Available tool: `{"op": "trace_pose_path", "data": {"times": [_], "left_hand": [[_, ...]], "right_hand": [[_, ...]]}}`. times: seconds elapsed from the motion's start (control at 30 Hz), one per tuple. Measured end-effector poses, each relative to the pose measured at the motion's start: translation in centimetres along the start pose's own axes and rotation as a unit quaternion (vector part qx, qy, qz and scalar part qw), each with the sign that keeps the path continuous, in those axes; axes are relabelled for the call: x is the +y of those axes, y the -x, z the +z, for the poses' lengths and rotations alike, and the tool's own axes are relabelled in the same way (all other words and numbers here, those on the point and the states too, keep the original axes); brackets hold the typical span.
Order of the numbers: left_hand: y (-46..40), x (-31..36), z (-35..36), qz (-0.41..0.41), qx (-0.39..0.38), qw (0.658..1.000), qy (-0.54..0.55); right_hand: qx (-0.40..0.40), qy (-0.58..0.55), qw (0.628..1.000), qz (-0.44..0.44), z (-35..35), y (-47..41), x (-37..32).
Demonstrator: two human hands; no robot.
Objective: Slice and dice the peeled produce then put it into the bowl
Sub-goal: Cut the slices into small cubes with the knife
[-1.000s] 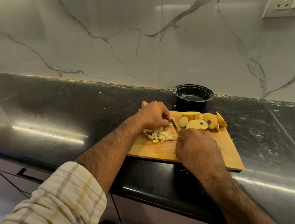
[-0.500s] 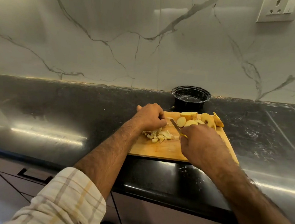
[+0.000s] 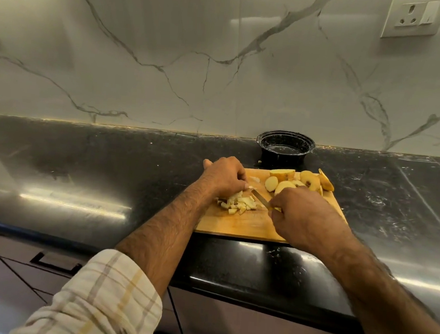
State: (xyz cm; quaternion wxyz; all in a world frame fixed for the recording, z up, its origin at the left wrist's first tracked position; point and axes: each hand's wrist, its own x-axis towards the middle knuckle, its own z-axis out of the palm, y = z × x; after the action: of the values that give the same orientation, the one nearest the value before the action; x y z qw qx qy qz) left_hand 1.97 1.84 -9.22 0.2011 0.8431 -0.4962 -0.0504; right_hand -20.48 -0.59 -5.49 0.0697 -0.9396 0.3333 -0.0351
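Two hands work over a wooden board (image 3: 238, 225) on a black, glossy counter (image 3: 81, 171). The left hand (image 3: 224, 176) curls its fingers down over a pale piece at the board's far left, pinning it; most of that piece is hidden under the knuckles. The right hand (image 3: 305, 217) wraps a knife (image 3: 260, 197) by the handle, its grip closed tight around it.

The blade is thin and bright, and runs up and to the left from the right fist toward the left fingertips, so the piece to be cut lies just beyond the knife tip, on the left-hand side. The cut line sits very near those curled fingers, which I judge to be the point needing most care. Whether the edge is touching the board I cannot tell.

Just below the left hand lies a heap of dice (image 3: 238, 204), small, pale, blocky bits, touching one another. Behind the right hand wait the slices (image 3: 286, 184): flat, rounded, yellow-white pieces, some showing a darker core, crowded at the board's far edge.

Behind the board, near the marble wall, stands the bowl (image 3: 286, 145), round, black and shiny, holding no produce that I can see. The left hand is nearer the dice; the bowl lies beyond both, so dicing looks partway done and no transfer has begun.
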Motion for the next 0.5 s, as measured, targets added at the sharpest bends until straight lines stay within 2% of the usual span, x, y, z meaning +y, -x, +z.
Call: {"op": "trace_pose_path", "data": {"times": [0.07,0.13,0.23,0.33,0.5], "left_hand": [[0.3,-0.9,-0.7,-0.003,0.006,0.998,0.064],[0.6,-2.1,-1.4,0.001,0.03,0.994,0.104],[1.4,-3.5,-2.4,-0.005,0.052,0.991,0.119],[2.3,-4.6,-2.7,-0.03,0.055,0.993,0.096],[3.2,-5.4,-2.0,-0.041,0.027,0.99,0.134]], "right_hand": [[0.031,0.001,0.999,0.013,0.0,0.1,0.1],[0.025,0.009,0.999,0.034,0.6,0.1,-0.2],[0.018,-0.014,0.999,0.047,1.7,-0.1,-0.9],[0.013,-0.05,0.998,0.024,2.1,-0.7,-1.7],[0.046,-0.071,0.996,0.028,1.6,-1.2,-1.2]]}}
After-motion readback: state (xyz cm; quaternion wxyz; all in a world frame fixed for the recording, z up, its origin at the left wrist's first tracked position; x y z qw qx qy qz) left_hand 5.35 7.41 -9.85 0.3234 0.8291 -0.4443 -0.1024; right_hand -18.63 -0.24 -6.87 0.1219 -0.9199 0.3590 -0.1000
